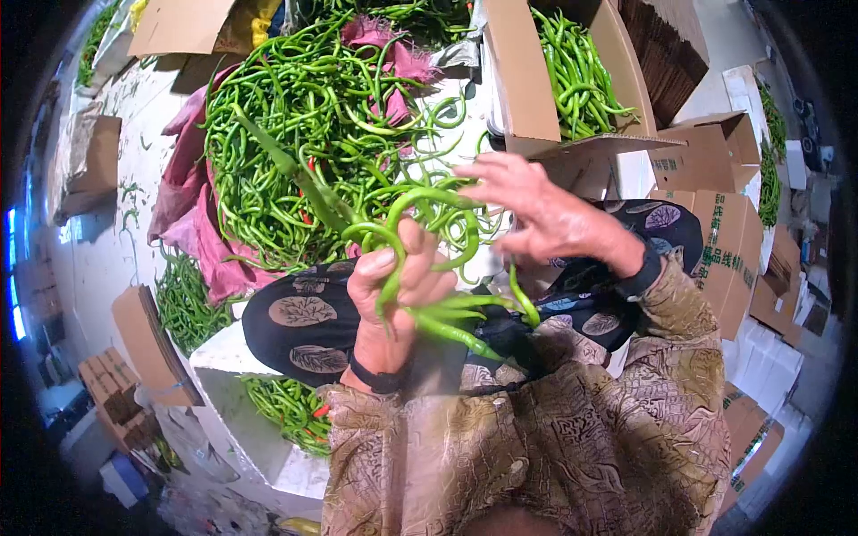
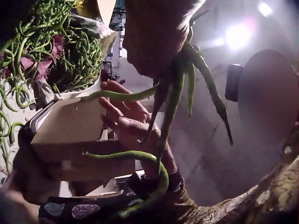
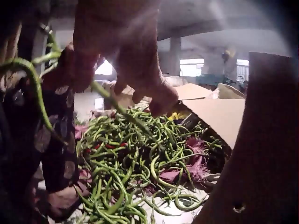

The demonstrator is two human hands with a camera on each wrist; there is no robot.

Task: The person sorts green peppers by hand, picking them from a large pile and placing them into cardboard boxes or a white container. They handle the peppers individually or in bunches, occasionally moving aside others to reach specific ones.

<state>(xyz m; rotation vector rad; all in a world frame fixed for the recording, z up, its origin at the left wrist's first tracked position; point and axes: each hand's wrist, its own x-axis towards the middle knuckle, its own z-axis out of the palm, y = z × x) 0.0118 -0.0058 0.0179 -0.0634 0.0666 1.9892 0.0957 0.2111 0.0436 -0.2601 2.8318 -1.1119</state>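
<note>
Held upright in front of the chest: a bunch of long, curved green chilli peppers (image 1: 438, 314), clamped in the left hand (image 1: 393, 295) with fingers and thumb curled tight round it. Just to that hand's right, the right hand (image 1: 527, 210), fingers spread and nearly straight, fingertips touching the bunch's curled upper pods, gripping nothing. Beyond both hands, a loose heap of green chilli peppers (image 1: 304, 134) on a crumpled pink cloth (image 1: 192, 214) over the white surface (image 1: 223, 357). Beyond the right hand, an open brown cardboard box (image 1: 527, 80) filled with more peppers.
</note>
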